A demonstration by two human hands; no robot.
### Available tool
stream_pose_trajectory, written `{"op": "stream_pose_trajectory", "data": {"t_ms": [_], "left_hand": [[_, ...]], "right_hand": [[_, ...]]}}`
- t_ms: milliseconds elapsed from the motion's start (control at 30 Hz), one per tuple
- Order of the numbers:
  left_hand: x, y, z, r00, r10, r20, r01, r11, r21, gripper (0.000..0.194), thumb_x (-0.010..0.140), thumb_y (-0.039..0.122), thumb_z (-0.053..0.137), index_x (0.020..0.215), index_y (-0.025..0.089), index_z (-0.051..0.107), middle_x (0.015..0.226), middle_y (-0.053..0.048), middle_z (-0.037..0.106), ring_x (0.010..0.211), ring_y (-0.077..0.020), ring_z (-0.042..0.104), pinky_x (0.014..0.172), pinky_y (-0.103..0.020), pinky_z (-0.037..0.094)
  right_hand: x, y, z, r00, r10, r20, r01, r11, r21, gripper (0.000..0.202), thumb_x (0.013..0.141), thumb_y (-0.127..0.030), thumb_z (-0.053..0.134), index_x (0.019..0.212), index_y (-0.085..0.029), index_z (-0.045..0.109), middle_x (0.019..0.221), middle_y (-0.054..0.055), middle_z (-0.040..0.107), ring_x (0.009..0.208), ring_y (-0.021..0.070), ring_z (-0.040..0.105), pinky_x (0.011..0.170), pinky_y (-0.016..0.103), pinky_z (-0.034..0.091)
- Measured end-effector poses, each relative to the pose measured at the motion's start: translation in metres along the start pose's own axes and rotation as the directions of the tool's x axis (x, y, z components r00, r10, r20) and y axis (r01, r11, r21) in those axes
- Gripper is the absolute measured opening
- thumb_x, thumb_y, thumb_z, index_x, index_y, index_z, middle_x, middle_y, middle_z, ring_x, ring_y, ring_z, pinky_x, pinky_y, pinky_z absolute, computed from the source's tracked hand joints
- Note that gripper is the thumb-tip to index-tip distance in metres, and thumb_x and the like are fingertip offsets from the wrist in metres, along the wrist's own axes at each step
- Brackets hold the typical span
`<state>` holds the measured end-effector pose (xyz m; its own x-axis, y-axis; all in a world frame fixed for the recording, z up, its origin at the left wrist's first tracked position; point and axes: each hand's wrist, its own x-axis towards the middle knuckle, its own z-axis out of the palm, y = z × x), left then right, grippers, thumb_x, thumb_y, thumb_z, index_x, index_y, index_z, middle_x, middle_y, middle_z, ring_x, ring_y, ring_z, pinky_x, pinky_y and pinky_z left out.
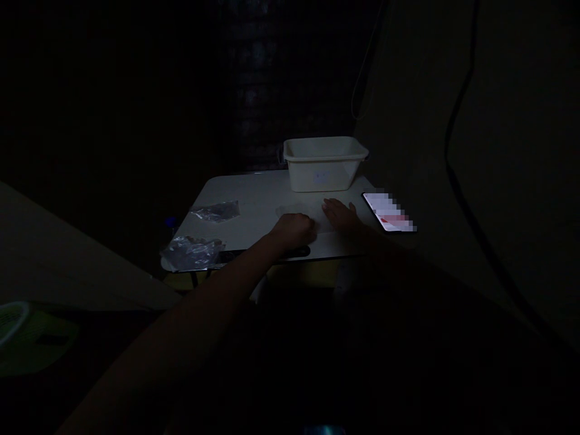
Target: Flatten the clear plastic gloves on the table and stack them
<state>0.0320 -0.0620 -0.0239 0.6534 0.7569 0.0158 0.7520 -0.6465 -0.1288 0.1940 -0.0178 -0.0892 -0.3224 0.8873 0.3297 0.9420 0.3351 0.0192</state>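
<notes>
My left hand (295, 229) is closed over the near middle of the white table (254, 187), its fingers curled; what they hold, if anything, is hidden. My right hand (339, 215) lies beside it with fingers stretched out, flat on a pale, see-through sheet or bag (322, 226). The outline of that sheet is faint in the dim light. A dark long object with a rounded end (302, 251) lies along the near edge, just below my left hand. Crumpled clear plastic bags lie at the left, one near the corner (193, 252) and one farther back (218, 211).
Behind my hands stands a white tub (324, 172) with a small label. A lit phone (387, 212) lies at the table's right edge. A green basket (36, 338) is at the lower left. A dark cable (457, 181) hangs at the right.
</notes>
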Motion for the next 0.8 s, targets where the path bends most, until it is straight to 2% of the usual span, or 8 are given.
{"op": "stream_pose_trajectory", "data": {"t_ms": [167, 333, 600, 800], "left_hand": [[0.002, 0.008, 0.002, 0.998, 0.037, 0.052, -0.038, 0.999, 0.032, 0.024, 0.073, 0.021, 0.040, 0.082, 0.013, 0.061, 0.082, -0.011, 0.062, 0.078, -0.0202, 0.057, 0.062, -0.027, 0.041], [0.004, 0.014, 0.003, 0.998, 0.051, 0.048, -0.053, 0.998, 0.045, 0.021, 0.071, 0.012, 0.042, 0.082, 0.011, 0.060, 0.079, -0.013, 0.062, 0.078, -0.0217, 0.057, 0.065, -0.030, 0.042], [0.007, 0.017, 0.006, 0.997, 0.065, 0.037, -0.068, 0.995, 0.068, 0.020, 0.071, 0.009, 0.042, 0.081, 0.011, 0.060, 0.079, -0.012, 0.061, 0.078, -0.0221, 0.057, 0.064, -0.030, 0.043], [0.007, 0.014, 0.007, 0.999, 0.039, 0.008, -0.039, 0.998, 0.052, 0.020, 0.071, 0.012, 0.043, 0.081, 0.009, 0.060, 0.078, -0.012, 0.061, 0.076, -0.0216, 0.057, 0.062, -0.028, 0.043]], "right_hand": [[0.004, -0.002, 0.001, 0.999, 0.043, 0.018, -0.044, 0.998, 0.035, 0.044, 0.086, -0.031, 0.010, 0.115, -0.023, 0.041, 0.124, 0.006, 0.042, 0.114, 0.0194, 0.033, 0.090, 0.049, 0.023], [0.005, -0.001, 0.000, 0.998, -0.002, 0.059, -0.002, 0.998, 0.066, 0.041, 0.085, -0.029, 0.014, 0.115, -0.023, 0.042, 0.125, 0.006, 0.040, 0.114, 0.0210, 0.033, 0.088, 0.052, 0.024], [0.005, -0.001, -0.001, 0.999, 0.030, 0.044, -0.035, 0.994, 0.106, 0.042, 0.085, -0.029, 0.013, 0.116, -0.022, 0.041, 0.122, 0.007, 0.043, 0.113, 0.0214, 0.035, 0.087, 0.051, 0.027], [0.001, -0.003, -0.003, 0.999, 0.044, 0.009, -0.045, 0.990, 0.137, 0.043, 0.085, -0.029, 0.013, 0.115, -0.019, 0.042, 0.122, 0.009, 0.044, 0.113, 0.0204, 0.035, 0.089, 0.052, 0.021]]}}
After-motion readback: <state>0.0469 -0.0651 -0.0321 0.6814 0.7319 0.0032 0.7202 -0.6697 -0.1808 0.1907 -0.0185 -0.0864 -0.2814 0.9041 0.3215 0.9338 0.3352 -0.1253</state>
